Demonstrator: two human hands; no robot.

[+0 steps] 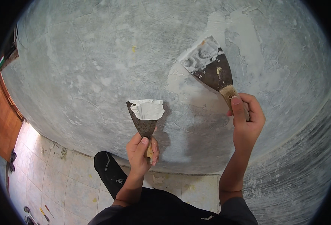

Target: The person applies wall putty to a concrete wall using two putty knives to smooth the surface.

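My left hand is wrapped round the handle of a small putty knife, its dark blade pointing up. A thick lump of white putty sits on the end of that blade. Higher and to the right, my right hand grips the wooden handle of a wider putty knife, tilted to the upper left. White putty smears its blade edge, which lies over the grey wall. Whether the edge touches the wall I cannot tell. Pale patches of spread putty show above and beside the wide blade.
Light floor tiles run along the wall's foot. A brown wooden door stands at the far left. A few hand tools lie on the floor at the lower left. My leg in black is close to the wall.
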